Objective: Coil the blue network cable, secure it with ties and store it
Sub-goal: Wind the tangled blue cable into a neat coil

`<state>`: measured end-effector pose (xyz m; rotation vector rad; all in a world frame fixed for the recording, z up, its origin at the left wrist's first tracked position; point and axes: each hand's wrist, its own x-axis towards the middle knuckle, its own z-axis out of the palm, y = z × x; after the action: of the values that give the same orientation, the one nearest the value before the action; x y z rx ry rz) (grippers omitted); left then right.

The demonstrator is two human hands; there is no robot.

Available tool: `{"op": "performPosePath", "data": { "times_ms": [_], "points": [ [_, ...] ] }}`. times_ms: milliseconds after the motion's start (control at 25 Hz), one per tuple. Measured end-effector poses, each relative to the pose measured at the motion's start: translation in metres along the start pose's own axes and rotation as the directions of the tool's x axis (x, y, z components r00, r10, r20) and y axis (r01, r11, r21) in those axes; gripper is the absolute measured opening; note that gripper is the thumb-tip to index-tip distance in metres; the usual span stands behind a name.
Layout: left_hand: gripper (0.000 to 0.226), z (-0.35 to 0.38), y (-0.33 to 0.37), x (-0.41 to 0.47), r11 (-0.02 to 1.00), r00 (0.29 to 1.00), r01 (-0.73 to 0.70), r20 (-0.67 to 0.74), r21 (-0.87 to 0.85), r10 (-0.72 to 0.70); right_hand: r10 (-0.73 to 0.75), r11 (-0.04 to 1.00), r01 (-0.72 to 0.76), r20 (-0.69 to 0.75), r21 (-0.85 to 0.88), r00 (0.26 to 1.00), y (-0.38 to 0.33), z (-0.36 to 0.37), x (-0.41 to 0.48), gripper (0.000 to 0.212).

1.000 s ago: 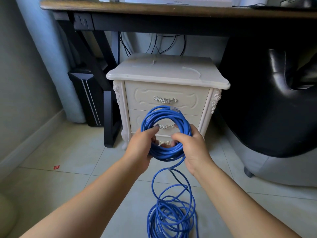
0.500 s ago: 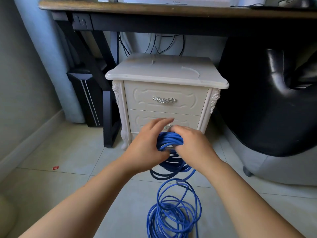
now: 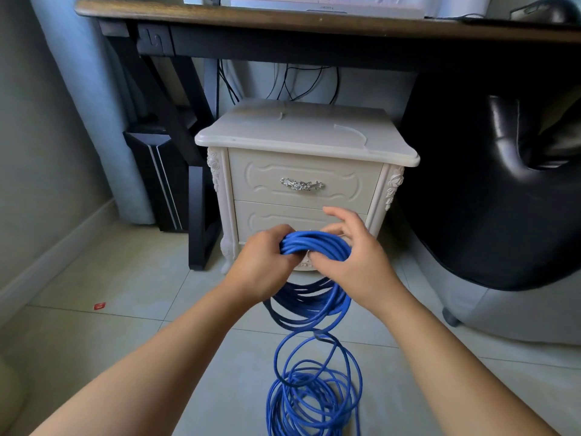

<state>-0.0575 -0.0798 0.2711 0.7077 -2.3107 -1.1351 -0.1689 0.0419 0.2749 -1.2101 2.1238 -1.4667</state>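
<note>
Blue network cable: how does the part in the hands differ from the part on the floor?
The held blue cable coil is a tight bundle, gripped by the left hand; the loose blue cable loops sprawl in uneven, overlapping rings. The coil is up in the air; the loops lie on the pale tiled floor. Both belong to one continuous cable.

right hand (image 3: 358,265) fingers (image 3: 339,214) spread loose — cable coil (image 3: 314,243) tipped flat
</note>
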Motion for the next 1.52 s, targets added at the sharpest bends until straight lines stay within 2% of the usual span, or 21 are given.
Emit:
{"op": "performPosePath", "data": {
  "times_ms": [80,160,240,280,360,480,520,600,640,720,760,800,880,960,1040,1120,1200,1280,1360,1520],
  "points": [
    [0.005,-0.002,-0.004,0.005,0.967,0.989,0.116,-0.059,-0.226,-0.133,0.051,0.996,-0.053,0.028,0.066,0.998,0.001,-0.004,0.001,0.059],
    [0.007,-0.004,-0.004,0.008,0.856,0.961,0.186,-0.092,-0.482,-0.26,0.133,0.987,-0.136,0.046,0.084,0.99,0.001,0.001,-0.002,0.059],
    [0.012,-0.004,0.0,0.008,0.723,0.93,0.209,-0.095,-0.659,-0.355,0.276,0.921,-0.285,0.072,0.265,0.959,0.001,0.016,-0.006,0.053],
    [0.013,-0.002,0.001,0.007,0.672,0.916,0.214,-0.092,-0.709,-0.39,0.335,0.845,-0.35,0.109,0.405,0.936,0.0,0.025,-0.008,0.049],
    [0.01,0.003,0.002,0.005,0.586,0.898,0.238,-0.053,-0.774,-0.436,0.393,0.69,-0.378,0.119,0.617,0.912,-0.002,0.036,-0.008,0.044],
    [0.008,0.005,0.004,0.003,0.508,0.906,0.305,0.082,-0.806,-0.415,0.469,0.591,-0.363,0.059,0.721,0.881,-0.003,0.035,-0.002,0.028],
    [0.011,0.005,0.004,0.003,0.536,0.91,0.333,0.116,-0.776,-0.397,0.491,0.595,-0.363,0.033,0.717,0.87,-0.003,0.033,0.0,0.024],
    [0.02,0.001,0.002,0.003,0.672,0.916,0.38,0.159,-0.635,-0.368,0.502,0.664,-0.345,-0.053,0.663,0.863,0.0,0.029,0.005,0.022],
    [0.024,-0.001,0.001,0.002,0.716,0.918,0.391,0.188,-0.579,-0.349,0.476,0.734,-0.323,-0.114,0.597,0.872,0.002,0.026,0.007,0.023],
    [0.033,-0.007,-0.003,0.003,0.735,0.929,0.369,0.223,-0.569,-0.295,0.373,0.881,-0.281,-0.195,0.38,0.907,0.004,0.018,0.01,0.024],
    [0.045,-0.011,-0.007,0.004,0.747,0.946,0.324,0.203,-0.58,-0.253,0.312,0.933,-0.26,-0.197,0.25,0.93,0.005,0.015,0.01,0.025],
    [0.059,-0.014,-0.008,0.004,0.801,0.969,0.248,0.148,-0.544,-0.2,0.244,0.967,-0.225,-0.177,0.121,0.954,0.005,0.012,0.009,0.026],
    [0.08,-0.013,-0.011,0.001,0.959,0.998,0.047,0.041,-0.28,-0.037,0.103,0.988,-0.112,-0.095,-0.102,0.99,0.004,0.011,0.007,0.028],
    [0.079,-0.006,-0.008,-0.003,0.99,0.99,-0.137,0.041,0.028,0.136,-0.008,0.975,0.005,-0.015,-0.221,1.0,0.001,0.013,0.004,0.029],
    [0.059,-0.001,-0.005,-0.006,0.982,0.99,-0.142,0.024,0.125,0.14,-0.079,0.957,0.078,0.006,-0.28,0.997,-0.002,0.013,0.003,0.031],
    [0.026,-0.001,-0.003,-0.005,0.996,0.998,-0.06,-0.017,0.072,0.061,-0.12,0.947,0.113,-0.003,-0.299,0.993,-0.005,0.011,0.002,0.032],
    [0.01,-0.001,-0.002,-0.004,1.0,0.999,-0.018,-0.029,0.012,0.018,-0.092,0.965,0.083,-0.023,-0.248,0.995,-0.006,0.009,0.001,0.034],
    [0.008,0.001,0.0,-0.002,0.998,0.998,0.017,-0.056,-0.057,-0.02,-0.006,0.996,0.005,-0.009,-0.088,1.0,-0.008,0.006,0.001,0.041],
    [0.005,0.001,0.001,0.001,0.976,0.99,0.093,-0.089,-0.196,-0.113,0.07,0.994,-0.072,0.034,0.081,0.997,-0.007,0.001,0.004,0.048],
    [0.012,0.0,-0.001,0.007,0.805,0.926,0.239,-0.124,-0.543,-0.358,0.257,0.899,-0.302,0.177,0.316,0.95,-0.001,0.001,0.001,0.067]
  ]
}}
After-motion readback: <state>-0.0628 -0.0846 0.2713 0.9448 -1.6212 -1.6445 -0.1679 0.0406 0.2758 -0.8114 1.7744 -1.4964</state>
